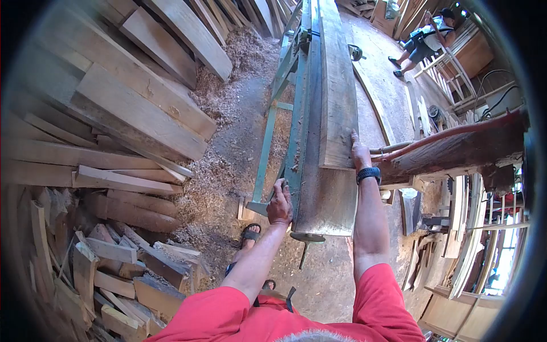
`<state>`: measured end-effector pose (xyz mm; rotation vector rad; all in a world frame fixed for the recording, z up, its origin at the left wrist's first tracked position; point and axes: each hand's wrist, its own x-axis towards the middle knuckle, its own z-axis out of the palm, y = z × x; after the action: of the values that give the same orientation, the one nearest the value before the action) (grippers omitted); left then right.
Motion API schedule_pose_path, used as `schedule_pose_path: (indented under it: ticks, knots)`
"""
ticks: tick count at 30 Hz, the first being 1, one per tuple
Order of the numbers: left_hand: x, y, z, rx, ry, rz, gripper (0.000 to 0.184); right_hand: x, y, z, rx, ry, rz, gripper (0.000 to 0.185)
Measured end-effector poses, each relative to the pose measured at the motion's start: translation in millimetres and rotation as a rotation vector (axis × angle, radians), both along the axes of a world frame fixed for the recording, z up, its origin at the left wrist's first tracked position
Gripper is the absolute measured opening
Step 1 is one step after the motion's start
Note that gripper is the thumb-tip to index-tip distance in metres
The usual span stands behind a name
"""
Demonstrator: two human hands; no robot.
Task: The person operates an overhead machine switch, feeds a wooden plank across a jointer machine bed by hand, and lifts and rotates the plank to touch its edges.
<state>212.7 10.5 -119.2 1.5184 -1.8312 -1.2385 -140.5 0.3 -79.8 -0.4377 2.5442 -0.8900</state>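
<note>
A long, thick wooden board (338, 97) lies lengthwise on the bed of a jointer-like machine (326, 199). My right hand (360, 153) grips the board's right side close to its near end; some fingers are hidden. On the machine's left edge, my left hand (280, 205) has its fingers curled, and what they hold there is hard to make out. A round handwheel (308, 237) sits under the near end of the bed. The machine stands on green legs (265, 154).
Stacked planks (142, 111) and offcuts (122, 268) fill the left side. Wood shavings (219, 188) cover the floor beside them. A dusty beam with a red hose (450, 132) juts in from the right. Another person (436, 37) stands at the upper right, near wooden frames.
</note>
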Motion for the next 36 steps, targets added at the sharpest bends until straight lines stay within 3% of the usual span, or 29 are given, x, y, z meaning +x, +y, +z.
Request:
schedule_pose_path:
  ticks: [11,15,18,19,21,23,25,27,29,33,36]
  knots:
    - [-0.1,-0.9,0.9,0.130,-0.108,-0.046,0.040,82.6,-18.5,62.3,0.083,0.083,0.087,0.108]
    - [1.1,-2.7,-13.0,0.016,0.100,0.013,0.043,125.4,4.5,74.6,0.092,0.081,0.084,0.111]
    - [3.8,-16.9,-37.7,-0.199,0.394,0.188,0.054,164.3,39.4,74.9,0.032,0.070,0.051,0.110]
    - [10.8,-17.6,-14.5,-0.201,0.398,0.196,0.054,174.8,53.6,70.7,0.041,0.060,0.054,0.107]
    - [31.3,-7.0,57.6,0.286,0.850,0.015,0.057,199.0,81.9,70.2,0.061,0.045,0.053,0.105]
    - [43.6,14.8,65.7,0.333,0.934,-0.090,0.061,237.4,107.8,92.5,0.030,-0.055,0.017,0.098]
    - [74.2,36.9,79.9,1.089,0.970,-0.084,0.068,261.9,136.4,88.6,0.015,-0.078,0.022,0.092]
    - [107.1,57.0,99.1,1.025,0.967,-0.167,0.072,281.4,163.5,74.5,-0.142,-0.096,0.019,0.090]
    - [131.2,80.5,105.5,0.946,0.929,-0.255,0.067,307.1,187.6,82.4,-0.104,-0.101,0.049,0.086]
    - [162.2,129.2,129.5,0.846,1.021,-0.239,0.062,355.0,234.7,86.9,-0.349,-0.342,-0.024,0.072]
    - [181.5,162.1,144.2,0.707,0.777,-0.211,0.064,381.9,266.7,67.6,-0.653,-0.787,-0.111,0.069]
